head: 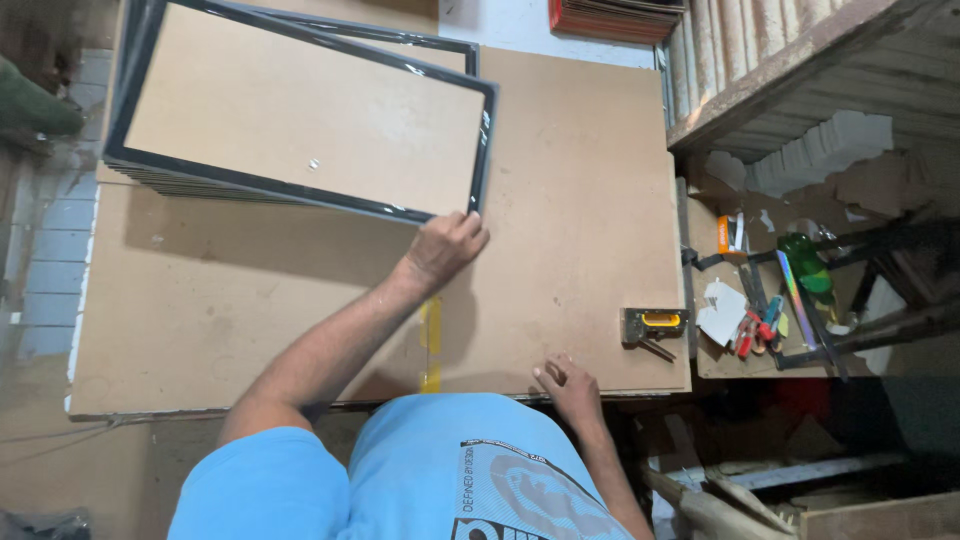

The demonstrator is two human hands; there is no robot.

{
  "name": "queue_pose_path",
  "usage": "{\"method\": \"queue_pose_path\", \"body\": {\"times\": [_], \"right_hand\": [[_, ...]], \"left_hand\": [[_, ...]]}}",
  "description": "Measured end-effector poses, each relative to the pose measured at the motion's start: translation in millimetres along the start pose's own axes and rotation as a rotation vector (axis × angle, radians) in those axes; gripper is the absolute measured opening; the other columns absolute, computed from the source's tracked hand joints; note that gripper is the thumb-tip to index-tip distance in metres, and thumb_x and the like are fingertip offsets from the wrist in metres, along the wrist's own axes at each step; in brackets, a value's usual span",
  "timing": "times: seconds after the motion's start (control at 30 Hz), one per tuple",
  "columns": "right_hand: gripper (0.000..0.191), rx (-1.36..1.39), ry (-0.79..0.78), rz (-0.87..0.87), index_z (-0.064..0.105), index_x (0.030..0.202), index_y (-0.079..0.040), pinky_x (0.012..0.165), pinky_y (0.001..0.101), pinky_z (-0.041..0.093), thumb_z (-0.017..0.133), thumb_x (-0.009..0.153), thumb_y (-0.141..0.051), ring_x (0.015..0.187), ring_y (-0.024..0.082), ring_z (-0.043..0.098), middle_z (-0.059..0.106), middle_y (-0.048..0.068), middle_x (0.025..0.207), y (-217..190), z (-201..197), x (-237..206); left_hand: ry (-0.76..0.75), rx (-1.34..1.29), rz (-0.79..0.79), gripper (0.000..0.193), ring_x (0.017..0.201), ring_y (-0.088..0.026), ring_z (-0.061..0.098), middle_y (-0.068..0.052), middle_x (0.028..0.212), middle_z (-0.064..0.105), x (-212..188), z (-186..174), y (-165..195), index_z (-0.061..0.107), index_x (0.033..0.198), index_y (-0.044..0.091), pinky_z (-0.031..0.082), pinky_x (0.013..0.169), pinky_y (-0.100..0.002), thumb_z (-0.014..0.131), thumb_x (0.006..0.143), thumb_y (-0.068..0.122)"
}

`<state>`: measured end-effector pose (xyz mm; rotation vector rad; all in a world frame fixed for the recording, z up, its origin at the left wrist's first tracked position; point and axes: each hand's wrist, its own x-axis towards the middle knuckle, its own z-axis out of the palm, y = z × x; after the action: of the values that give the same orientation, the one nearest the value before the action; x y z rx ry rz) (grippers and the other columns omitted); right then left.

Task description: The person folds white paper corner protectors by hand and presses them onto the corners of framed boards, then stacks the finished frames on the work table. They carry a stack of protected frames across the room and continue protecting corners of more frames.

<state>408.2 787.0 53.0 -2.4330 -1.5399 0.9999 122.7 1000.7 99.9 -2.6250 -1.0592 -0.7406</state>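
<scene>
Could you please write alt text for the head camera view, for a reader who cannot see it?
Seen from above, a person's left hand grips the corner of a black frame with a brown backing board, the top one of a stack on a brown board worktable. The right hand rests at the table's near edge, with a yellow and black staple gun to its right.

You had open brown fibreboard tabletop (580, 180) between your hands. The stack of black-rimmed rectangular frames (300, 110) blocked the far left; a yellow-and-grey staple gun (652, 324) sat near the right edge.
</scene>
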Motion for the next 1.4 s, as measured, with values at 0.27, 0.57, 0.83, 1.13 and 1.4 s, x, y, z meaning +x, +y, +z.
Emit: {"method": "queue_pose_path", "body": {"times": [0.27, 0.57, 0.83, 1.13, 1.4], "right_hand": [[0.041, 1.435, -0.458, -0.155, 0.06, 0.13, -0.004, 0.08, 0.0356, 0.059, 0.056, 0.1, -0.03, 0.094, 0.02, 0.072, 0.073, 0.013, 0.113, -51, -60, 55], [0.038, 1.239, -0.462, -0.167, 0.063, 0.128, 0.002, 0.09, 0.0321, 0.056, 0.061, 0.1, -0.024, 0.102, 0.017, 0.07, 0.073, 0.012, 0.116, 51, -167, 77], [0.069, 0.8, -0.832, -0.1, 0.073, 0.095, 0.002, 0.054, 0.0364, 0.058, 0.05, 0.095, -0.063, 0.061, 0.025, 0.073, 0.073, 0.017, 0.074, 129, -209, 83], [0.042, -0.004, 0.218, -0.438, 0.072, 0.106, -0.007, 0.081, 0.0458, 0.057, 0.073, 0.093, -0.046, 0.096, 0.034, 0.071, 0.072, 0.014, 0.104, 265, -279, 123], [0.039, -0.287, 0.4, -0.53, 0.073, 0.093, -0.002, 0.087, 0.0443, 0.056, 0.091, 0.067, -0.023, 0.105, 0.034, 0.068, 0.068, 0.015, 0.117, 395, -311, 190]], "left_hand": [[0.119, -0.14, 0.119, 0.026, 0.111, -0.021, 0.066, -0.004, 0.117, 0.068, -31, -62, 137, 0.069, 0.114, 0.014, 0.053, 0.098, -0.039, 0.066, 0.09, 0.024], [0.026, 0.122, -0.206, 0.025, 0.12, -0.02, 0.068, -0.003, 0.122, 0.074, 9, -130, 183, 0.074, 0.116, 0.013, 0.053, 0.097, -0.036, 0.069, 0.092, 0.014], [-0.101, 0.067, -0.437, 0.026, 0.107, -0.015, 0.069, 0.003, 0.111, 0.076, 66, -169, 264, 0.076, 0.113, 0.018, 0.046, 0.099, -0.039, 0.075, 0.088, 0.01], [-0.302, 0.116, -0.585, 0.021, 0.104, -0.009, 0.059, 0.012, 0.115, 0.074, 42, -92, 295, 0.072, 0.117, 0.026, 0.033, 0.111, -0.027, 0.08, 0.098, 0.024], [-0.456, 0.141, -0.477, 0.027, 0.1, -0.011, 0.068, 0.008, 0.109, 0.075, 116, -74, 344, 0.076, 0.113, 0.024, 0.041, 0.098, -0.03, 0.084, 0.09, 0.037]]}}
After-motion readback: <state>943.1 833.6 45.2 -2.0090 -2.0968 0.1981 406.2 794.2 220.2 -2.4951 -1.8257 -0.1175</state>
